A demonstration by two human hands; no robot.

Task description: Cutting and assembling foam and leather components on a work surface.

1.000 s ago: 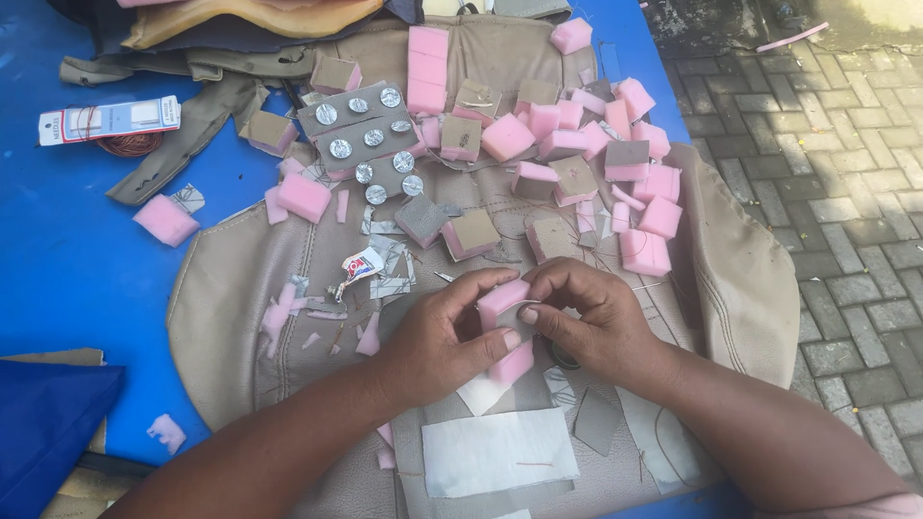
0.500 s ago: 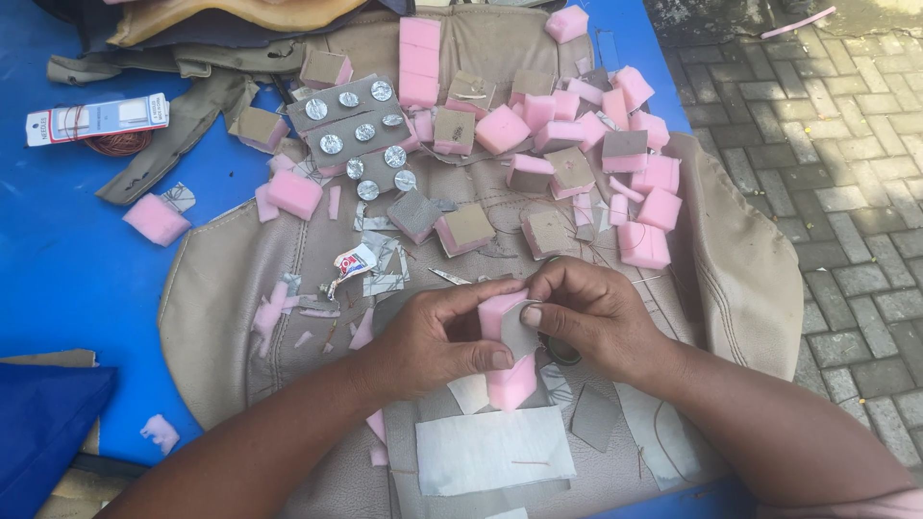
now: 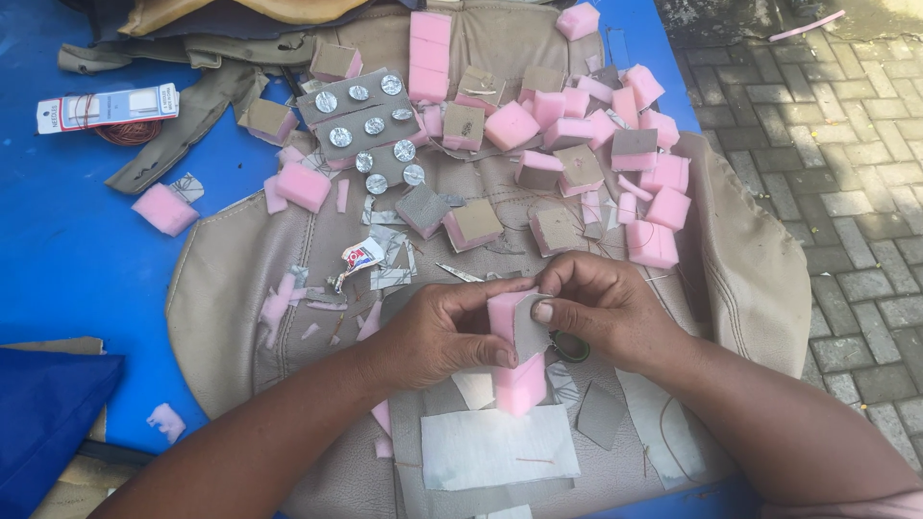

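Observation:
Both my hands meet over a beige leather cover [image 3: 240, 279] spread on a blue table [image 3: 77, 250]. My left hand [image 3: 442, 332] grips a pink foam block [image 3: 504, 315] from the left, thumb at its lower edge. My right hand [image 3: 601, 308] presses a small grey leather patch [image 3: 532, 327] against the block's right face with thumb and fingers. A second pink foam piece [image 3: 519, 384] sits right below the held block, touching it. A white cloth rectangle [image 3: 500, 447] lies under my wrists.
Several pink foam cubes [image 3: 654, 192], some topped with grey leather, are scattered across the cover's far half. Grey strips with silver round buttons [image 3: 370, 125] lie at the upper left. A white card and red thread coil [image 3: 106, 111] sit on the table. Brick paving [image 3: 846, 144] lies right.
The held foam block has turned more upright and the grey patch now covers its right face. My hands stayed in about the same place above the white cloth.

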